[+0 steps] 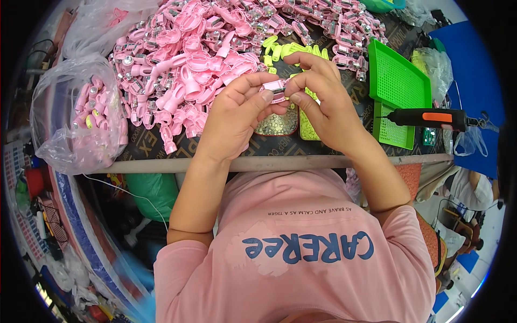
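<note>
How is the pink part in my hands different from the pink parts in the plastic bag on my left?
The pink part is single, pinched between the left hand and the right hand; the bagged pink parts are many, heaped loosely. The held one is in the open above the table; the others sit behind clear plastic, untouched. Both share the same pink colour.
</note>
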### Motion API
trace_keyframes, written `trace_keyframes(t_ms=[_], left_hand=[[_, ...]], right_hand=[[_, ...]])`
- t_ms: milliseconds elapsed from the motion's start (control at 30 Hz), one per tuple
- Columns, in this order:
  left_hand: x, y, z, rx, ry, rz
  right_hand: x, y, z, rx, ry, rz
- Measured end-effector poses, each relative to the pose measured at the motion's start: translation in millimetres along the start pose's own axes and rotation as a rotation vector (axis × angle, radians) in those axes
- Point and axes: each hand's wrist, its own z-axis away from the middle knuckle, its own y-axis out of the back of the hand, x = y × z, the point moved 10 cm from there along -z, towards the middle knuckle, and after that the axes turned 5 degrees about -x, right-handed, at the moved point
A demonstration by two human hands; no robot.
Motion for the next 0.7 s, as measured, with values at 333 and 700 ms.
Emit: trace_keyframes(t_ms=[333,700], left_hand=[[-1,7,2,0.036,0.021,0.010],[7,19,2,0.013,-0.059,0.088]], right_hand=[[-13,-3,-5,0.012,0.110,0.200],[-27,-18,13,0.133,0.332,0.367]])
